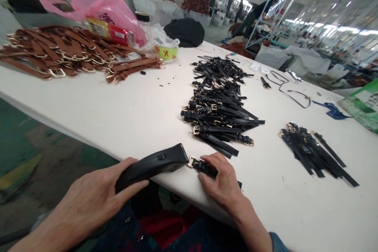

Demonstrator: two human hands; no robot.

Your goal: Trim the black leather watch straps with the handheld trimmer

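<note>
Wrapped round a black handheld device (153,163), my left hand (103,189) holds it at the table's front edge, its wide end pointing right. My right hand (220,179) grips a short black strap (208,168) between thumb and fingers. The strap's gold buckle (191,162) lies close to the device's end; whether they touch is unclear. Beyond my hands, a large heap of black buckled straps (220,106) covers the middle of the white table (118,118). A smaller pile of black straps (315,151) lies to the right.
Brown straps with metal rings (56,51) are heaped at the left, beside a pink plastic bag (103,6). A dark cloth item (184,31) sits at the back edge. A thin cord (283,82) and a green bag (363,104) are at the right.
</note>
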